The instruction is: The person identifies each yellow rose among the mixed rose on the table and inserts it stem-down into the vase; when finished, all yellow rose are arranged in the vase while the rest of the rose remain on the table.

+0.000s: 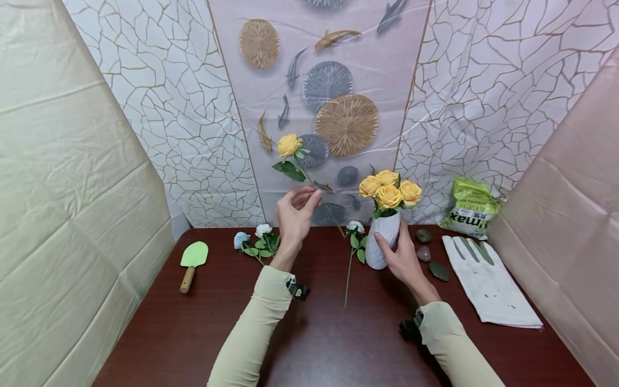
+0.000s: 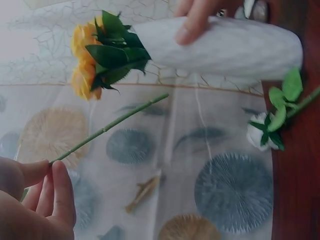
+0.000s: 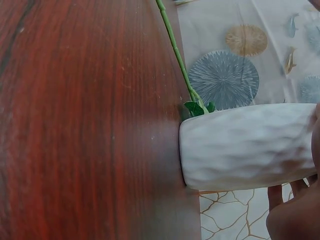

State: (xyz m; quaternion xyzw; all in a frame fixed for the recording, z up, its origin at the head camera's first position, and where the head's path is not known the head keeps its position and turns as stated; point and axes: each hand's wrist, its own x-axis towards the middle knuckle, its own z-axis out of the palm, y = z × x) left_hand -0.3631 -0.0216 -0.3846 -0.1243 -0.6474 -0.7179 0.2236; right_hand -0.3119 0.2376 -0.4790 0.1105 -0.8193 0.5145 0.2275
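My left hand (image 1: 296,219) pinches the stem of a single yellow rose (image 1: 289,145), holding it above the table with its bloom up and left. In the left wrist view the bare stem end (image 2: 135,116) points toward the vase. My right hand (image 1: 402,257) grips a white textured vase (image 1: 376,248), which is tilted slightly. Several yellow roses (image 1: 389,195) fill its mouth. Just left of the vase lies a white rose (image 1: 355,228) with a long green stem. The right wrist view shows the vase's lower part (image 3: 245,150) and some of that hand's fingers.
Blue and white roses (image 1: 251,242) lie behind my left forearm. A small green trowel (image 1: 193,263) rests at the left. On the right are several dark stones (image 1: 438,271), white gloves (image 1: 490,285) and a green bag (image 1: 471,208). Patterned cloth hangs behind the table (image 1: 333,344).
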